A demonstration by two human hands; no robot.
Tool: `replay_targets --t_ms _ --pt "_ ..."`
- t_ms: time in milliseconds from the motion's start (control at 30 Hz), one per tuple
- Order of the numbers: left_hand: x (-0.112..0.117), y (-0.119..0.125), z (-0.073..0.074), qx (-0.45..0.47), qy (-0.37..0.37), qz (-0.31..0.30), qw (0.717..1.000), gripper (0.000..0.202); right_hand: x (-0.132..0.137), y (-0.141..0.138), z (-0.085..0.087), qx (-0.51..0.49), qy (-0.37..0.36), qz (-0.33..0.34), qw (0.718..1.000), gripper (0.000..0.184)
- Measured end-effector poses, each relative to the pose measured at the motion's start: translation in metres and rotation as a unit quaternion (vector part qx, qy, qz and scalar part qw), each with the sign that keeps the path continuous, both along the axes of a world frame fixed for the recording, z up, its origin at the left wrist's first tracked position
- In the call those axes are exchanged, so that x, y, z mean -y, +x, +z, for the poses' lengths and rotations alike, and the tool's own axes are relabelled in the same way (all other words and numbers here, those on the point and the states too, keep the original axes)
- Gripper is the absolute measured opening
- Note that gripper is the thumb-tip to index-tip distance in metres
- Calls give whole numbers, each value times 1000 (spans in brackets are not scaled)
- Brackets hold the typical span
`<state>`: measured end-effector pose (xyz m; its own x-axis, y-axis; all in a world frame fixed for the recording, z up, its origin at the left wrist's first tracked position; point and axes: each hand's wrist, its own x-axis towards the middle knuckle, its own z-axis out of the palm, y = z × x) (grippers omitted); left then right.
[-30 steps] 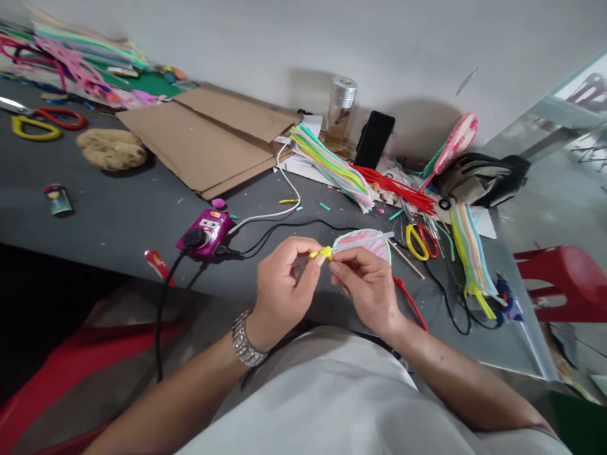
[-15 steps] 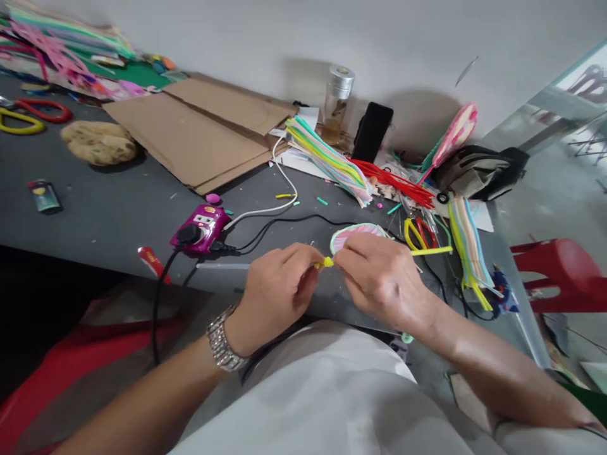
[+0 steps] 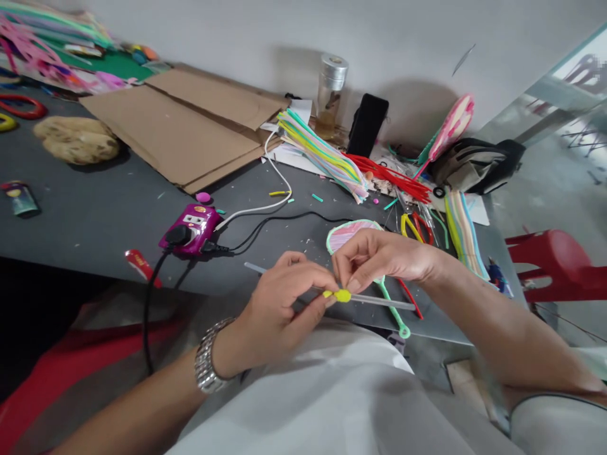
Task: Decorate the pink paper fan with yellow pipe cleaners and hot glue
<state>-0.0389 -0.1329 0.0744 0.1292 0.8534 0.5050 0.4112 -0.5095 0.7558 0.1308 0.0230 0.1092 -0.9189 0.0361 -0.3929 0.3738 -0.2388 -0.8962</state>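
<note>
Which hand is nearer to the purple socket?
The left. The left hand is to the right of the purple socket and closer to the body; the right hand is farther right, beyond the left one.

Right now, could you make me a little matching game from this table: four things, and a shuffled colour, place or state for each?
1. Socket block
2. Bottle
3. Small wound piece
4. Stone-like lump

A. Left of the cardboard in the picture
B. Purple, with a black plug in it
C. Yellow, at the left hand's fingertips
D. Upright, silver-topped

Pairs: 1-B, 2-D, 3-C, 4-A.
</note>
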Motion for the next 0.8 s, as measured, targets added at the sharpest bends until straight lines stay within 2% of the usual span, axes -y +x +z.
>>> replay_targets --t_ms 267,400,467,533,600,633,700,733,800 --pt "0 2 2 65 1 40 997 10 16 4 -19 -45 -129 -115 984 16" --pt "-1 4 5 139 -51 96 984 7 28 -1 -24 -79 -153 -196 965 26" --pt "-4 6 6 173 -71 127 974 6 38 -7 -30 -99 -140 -270 947 27" --pt "-7 7 5 189 -76 165 965 4 53 -13 -39 -118 -82 -378 915 25" --pt "-11 8 1 181 -73 204 959 3 68 -17 -48 -136 29 -469 872 19" --pt "-12 8 -2 166 -67 223 958 3 75 -18 -51 -140 101 -492 854 15" --pt "-14 7 -8 122 -47 259 957 2 84 -16 -55 -141 259 -487 822 7" --pt "-14 6 -11 93 -34 273 957 2 87 -14 -55 -143 342 -464 804 7" --pt "-12 4 -15 32 -3 291 956 3 87 -7 -51 -156 507 -398 749 13"
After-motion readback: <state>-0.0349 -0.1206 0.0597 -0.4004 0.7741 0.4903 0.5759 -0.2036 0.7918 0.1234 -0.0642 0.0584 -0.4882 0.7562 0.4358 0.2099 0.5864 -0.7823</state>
